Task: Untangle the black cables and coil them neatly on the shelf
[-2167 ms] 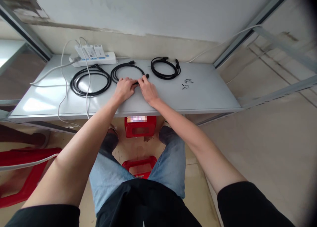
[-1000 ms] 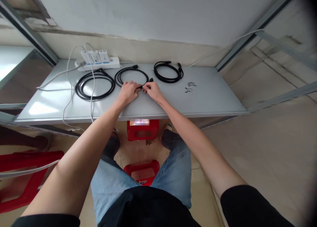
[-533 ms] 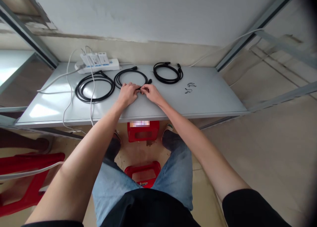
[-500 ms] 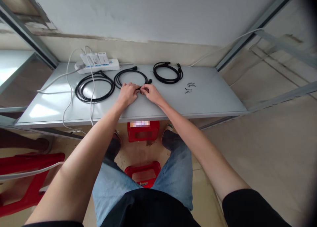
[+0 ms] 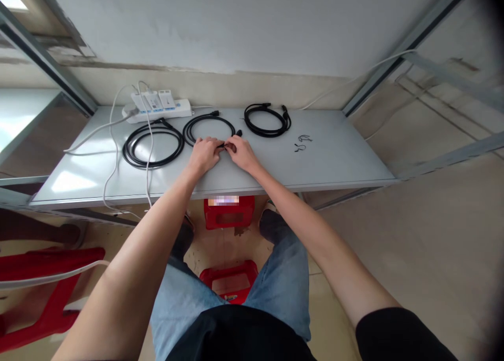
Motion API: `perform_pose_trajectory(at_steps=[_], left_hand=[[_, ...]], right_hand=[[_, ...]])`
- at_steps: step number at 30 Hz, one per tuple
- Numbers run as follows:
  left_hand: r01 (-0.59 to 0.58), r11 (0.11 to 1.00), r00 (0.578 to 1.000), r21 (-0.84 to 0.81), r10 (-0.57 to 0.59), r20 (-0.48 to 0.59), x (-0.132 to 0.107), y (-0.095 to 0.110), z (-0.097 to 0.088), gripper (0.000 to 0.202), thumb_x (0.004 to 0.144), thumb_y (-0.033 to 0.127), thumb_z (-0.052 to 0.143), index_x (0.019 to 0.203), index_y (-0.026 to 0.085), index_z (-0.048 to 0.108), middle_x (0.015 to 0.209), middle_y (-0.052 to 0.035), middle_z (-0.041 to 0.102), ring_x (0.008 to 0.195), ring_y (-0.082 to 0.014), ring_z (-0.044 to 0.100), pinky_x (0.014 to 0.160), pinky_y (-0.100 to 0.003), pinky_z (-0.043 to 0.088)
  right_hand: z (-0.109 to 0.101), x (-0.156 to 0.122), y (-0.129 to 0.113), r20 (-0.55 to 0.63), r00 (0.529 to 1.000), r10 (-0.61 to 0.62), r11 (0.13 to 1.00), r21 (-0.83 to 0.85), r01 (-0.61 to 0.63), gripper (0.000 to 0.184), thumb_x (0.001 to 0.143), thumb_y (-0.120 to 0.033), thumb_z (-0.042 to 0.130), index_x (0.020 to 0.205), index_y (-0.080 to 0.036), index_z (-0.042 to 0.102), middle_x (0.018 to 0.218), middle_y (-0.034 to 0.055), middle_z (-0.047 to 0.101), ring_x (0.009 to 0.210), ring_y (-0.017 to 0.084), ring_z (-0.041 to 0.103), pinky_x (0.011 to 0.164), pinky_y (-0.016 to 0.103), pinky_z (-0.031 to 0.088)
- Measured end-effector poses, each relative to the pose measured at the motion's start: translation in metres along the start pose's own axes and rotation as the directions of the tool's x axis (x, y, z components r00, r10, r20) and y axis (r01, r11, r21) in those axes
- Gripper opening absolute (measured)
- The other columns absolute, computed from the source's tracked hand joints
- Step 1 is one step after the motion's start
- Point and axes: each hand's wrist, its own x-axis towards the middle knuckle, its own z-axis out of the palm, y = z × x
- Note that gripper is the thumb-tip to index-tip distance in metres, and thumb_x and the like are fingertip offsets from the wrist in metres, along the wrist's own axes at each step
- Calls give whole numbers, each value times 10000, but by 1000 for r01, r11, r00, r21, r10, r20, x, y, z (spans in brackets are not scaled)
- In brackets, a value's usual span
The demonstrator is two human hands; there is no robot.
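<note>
Black coiled cable, by tabletop back edge, L hand + R hand pinching its end, tip mostly hidden in grip

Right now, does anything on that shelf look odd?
A small black squiggle lies apart on the pale shelf, right of the coiled cable; it's too small to tell whether it's wire or a mark. A white cord also crosses over the left cable coil.

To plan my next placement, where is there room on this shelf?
The largest free patch is the shelf's right end, beyond the small black marks and right cable coil. It is crowded back left, where the power strip, white cords and left coil bunch, and at the middle coil, by the left hand and right hand.
</note>
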Motion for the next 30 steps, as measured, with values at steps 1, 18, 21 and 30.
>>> perform_pose_trajectory(at_steps=[1, 18, 21, 30], left_hand=[[2, 1000, 1000, 2, -2, 1, 0, 0, 0, 424, 1030, 252, 448, 1274, 284, 794, 1170, -146, 799, 1208, -377, 668, 1005, -522, 435], [15, 1000, 1000, 12, -15, -6, 2, -2, 3, 375, 1018, 241, 462, 1180, 251, 800, 1129, -157, 787, 1198, -387, 676, 999, -518, 437], [24, 1000, 1000, 9, -24, -8, 2, -3, 4, 363, 1024, 257, 462, 1159, 251, 799, 1124, -157, 785, 1196, -388, 672, 1002, -517, 439], [50, 999, 999, 14, -50, 4, 2, -1, 0, 343, 1014, 265, 491, 1130, 240, 812, 1128, -159, 795, 1192, -395, 681, 991, -501, 451]], right_hand=[[0, -1, -2, 12, 1000, -22, 999, -29, 22, 231, 1023, -157, 514, 1055, -176, 742, 1071, 93, 715, 884, 203, 641, 867, 323, 523], [1, -12, -19, 13, 998, -59, 932, -359, 60, 334, 1123, -175, 418, 1259, -217, 721, 1221, 125, 669, 1165, 276, 614, 880, 344, 510], [2, -13, -20, 8, 998, -69, 927, -369, 67, 360, 1121, -157, 401, 1281, -227, 716, 1248, 122, 667, 1171, 273, 613, 854, 336, 500], [-1, -13, -28, 76, 997, -5, 901, -431, 37, 367, 1143, -193, 389, 1342, -225, 696, 1314, 136, 675, 1197, 283, 637, 858, 346, 510]])
